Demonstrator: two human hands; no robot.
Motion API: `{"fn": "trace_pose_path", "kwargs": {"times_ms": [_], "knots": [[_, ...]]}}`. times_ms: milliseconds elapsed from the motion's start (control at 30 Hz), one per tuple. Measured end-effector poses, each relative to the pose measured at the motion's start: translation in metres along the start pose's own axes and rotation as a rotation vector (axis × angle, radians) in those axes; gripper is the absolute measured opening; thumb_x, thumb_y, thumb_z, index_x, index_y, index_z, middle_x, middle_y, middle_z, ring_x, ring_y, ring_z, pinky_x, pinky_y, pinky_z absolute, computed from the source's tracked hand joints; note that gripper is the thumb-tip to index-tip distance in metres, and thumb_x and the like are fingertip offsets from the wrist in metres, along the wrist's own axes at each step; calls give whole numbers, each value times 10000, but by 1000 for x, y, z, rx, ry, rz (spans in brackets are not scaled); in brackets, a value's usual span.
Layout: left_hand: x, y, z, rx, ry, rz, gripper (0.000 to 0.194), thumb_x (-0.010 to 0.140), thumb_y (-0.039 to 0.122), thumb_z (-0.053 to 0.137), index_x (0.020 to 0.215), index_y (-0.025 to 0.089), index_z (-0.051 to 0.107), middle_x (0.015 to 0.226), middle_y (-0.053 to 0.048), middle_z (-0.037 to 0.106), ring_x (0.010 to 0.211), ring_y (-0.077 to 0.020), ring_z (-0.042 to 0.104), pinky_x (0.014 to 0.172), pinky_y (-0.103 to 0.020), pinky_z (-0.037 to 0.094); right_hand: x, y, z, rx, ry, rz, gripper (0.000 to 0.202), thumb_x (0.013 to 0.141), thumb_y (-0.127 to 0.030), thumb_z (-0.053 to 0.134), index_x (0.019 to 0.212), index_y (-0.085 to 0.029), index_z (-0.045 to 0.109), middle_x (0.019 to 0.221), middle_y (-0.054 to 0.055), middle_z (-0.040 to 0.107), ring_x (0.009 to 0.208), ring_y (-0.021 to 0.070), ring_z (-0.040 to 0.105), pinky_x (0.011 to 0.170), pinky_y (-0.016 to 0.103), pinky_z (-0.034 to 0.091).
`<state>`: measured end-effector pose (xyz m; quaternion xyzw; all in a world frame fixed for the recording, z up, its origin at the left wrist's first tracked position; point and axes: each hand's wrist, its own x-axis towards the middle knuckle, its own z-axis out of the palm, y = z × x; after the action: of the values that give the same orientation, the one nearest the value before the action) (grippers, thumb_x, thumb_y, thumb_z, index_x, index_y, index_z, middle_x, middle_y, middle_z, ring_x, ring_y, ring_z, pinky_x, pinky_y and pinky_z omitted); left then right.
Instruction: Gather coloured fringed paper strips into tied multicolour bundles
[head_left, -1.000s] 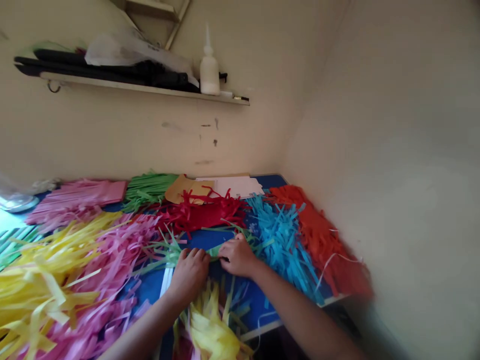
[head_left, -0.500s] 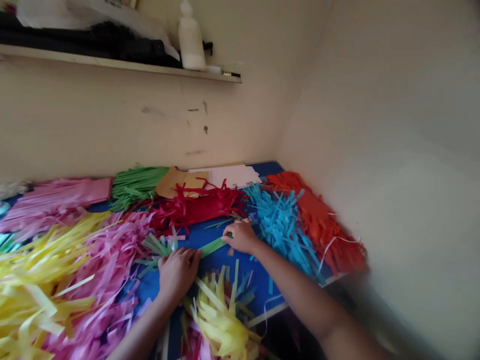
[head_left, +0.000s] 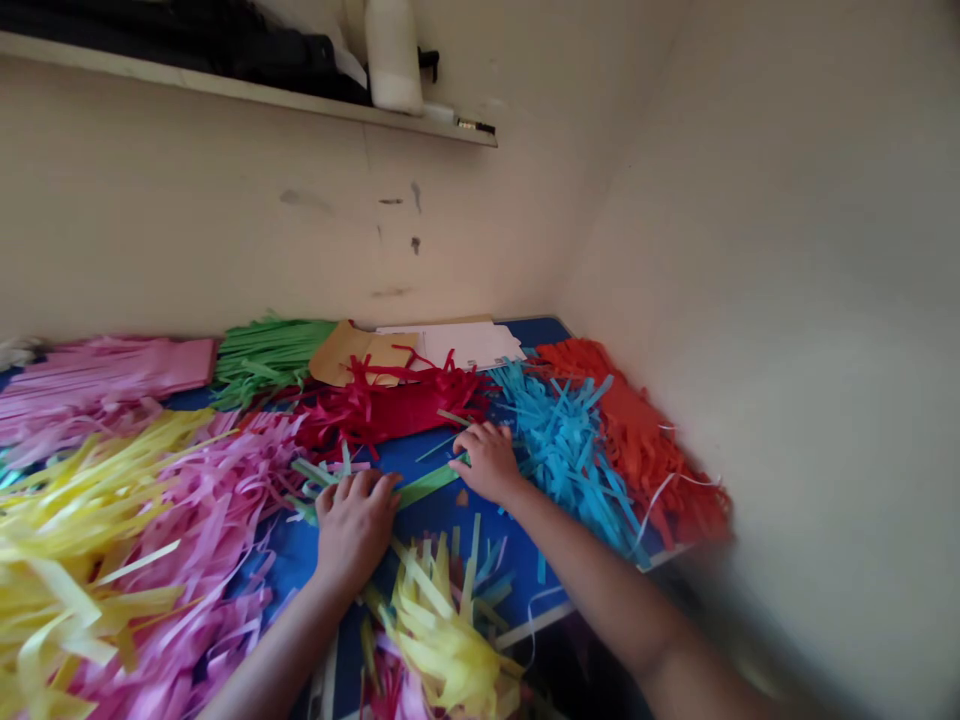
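**crepe_corner:** Cramped corner spot, blue table point(head_left: 442, 520) shoved against two bare walls and buried in cut paper. Starting at the grip: left hand point(head_left: 352, 525) lies flat, fingers spread, palm down on the near end of a green paper strip point(head_left: 424, 487). Right hand point(head_left: 491, 462) sits on the far end, fingertips pressing it to the table. Neither hand is closed round it, both are open and just pinning it. The strip runs between them, lying on bare blue.

**fringe_fan:** What's around it?

**crepe_corner:** Loose green fringe point(head_left: 322, 475) just beside the left hand, a yellow bundle point(head_left: 439, 640) right under the wrists, pink fringe point(head_left: 225, 500) further left, red fringe point(head_left: 390, 410) behind, light blue fringe point(head_left: 562, 450) touching the right hand, orange fringe point(head_left: 637, 440) by the wall. White bottle point(head_left: 394, 55) up on the shelf point(head_left: 225, 88).

**fringe_fan:** Risks?

**crepe_corner:** My guess: thin paper held at both ends tears if the hands pull apart too hard, and it creases if they slide together. Also the right wrist could drag blue strands into the work, and that yellow bundle hangs at the table edge, so an elbow nudge might tip it off.
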<state>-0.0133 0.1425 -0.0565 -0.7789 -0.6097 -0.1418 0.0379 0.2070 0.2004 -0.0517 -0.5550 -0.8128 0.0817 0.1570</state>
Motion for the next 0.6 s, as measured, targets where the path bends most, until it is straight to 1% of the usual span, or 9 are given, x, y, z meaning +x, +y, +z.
{"fn": "trace_pose_path", "kwargs": {"times_ms": [67,133,167,200,300,400,467,533,600], "knots": [[-1,0,-5,-5,15,86,282,880,178,501,1000,317,715,1100,-67,700,1113,-303,576,994,-506,317,-5,-2,-9,-37,4,-156,93,899,-284,630,939,-243,703,1112,42,690,1122,229,508,954,430,253],[0,-1,-10,-14,14,172,301,866,136,506,924,334,725,1034,-33,713,1116,-283,573,1030,-492,300,-9,-4,-14,-100,-34,-379,112,908,-300,608,913,-237,701,1054,32,704,1087,225,510,965,456,238],[1,-1,-11,-16,14,207,297,870,136,499,905,327,724,1003,-26,717,1110,-277,574,1040,-486,298,-9,-5,-15,-141,-59,-470,132,914,-302,593,901,-221,697,1010,37,710,1053,224,518,960,465,239],[2,-1,-13,-18,15,235,286,878,147,491,899,316,721,980,-24,719,1103,-274,575,1051,-485,294,-8,-7,-15,-181,-82,-527,151,923,-281,569,886,-203,693,969,45,714,1022,223,523,956,470,241],[6,-1,-14,-18,28,287,214,895,243,503,893,273,715,932,-36,722,1079,-283,581,1067,-510,280,0,-11,-13,-240,-120,-539,219,927,-187,499,823,-184,692,882,56,719,953,210,538,943,457,255],[10,0,-11,-12,52,299,201,894,332,530,905,250,713,922,-53,730,1054,-288,588,1048,-525,289,9,-17,-14,-236,-126,-488,189,879,-242,561,771,-202,712,824,38,732,855,192,554,885,427,288],[11,0,-9,-7,68,292,214,909,313,508,879,252,710,894,-51,731,1022,-277,598,1030,-520,298,9,-23,-17,-239,-120,-445,164,852,-278,599,766,-217,724,798,26,736,822,186,559,860,414,297],[11,0,-8,-9,81,280,260,931,272,467,824,254,703,856,-43,729,986,-266,608,1019,-517,299,5,-31,-18,-247,-87,-431,156,849,-338,626,864,-222,730,890,40,742,897,209,558,873,421,295],[8,-2,-8,-18,80,278,285,935,228,452,797,257,700,838,-35,727,979,-260,614,1026,-511,292,-1,-35,-14,-257,-58,-474,188,889,-343,601,958,-206,709,988,67,727,984,230,537,895,432,286]]}}
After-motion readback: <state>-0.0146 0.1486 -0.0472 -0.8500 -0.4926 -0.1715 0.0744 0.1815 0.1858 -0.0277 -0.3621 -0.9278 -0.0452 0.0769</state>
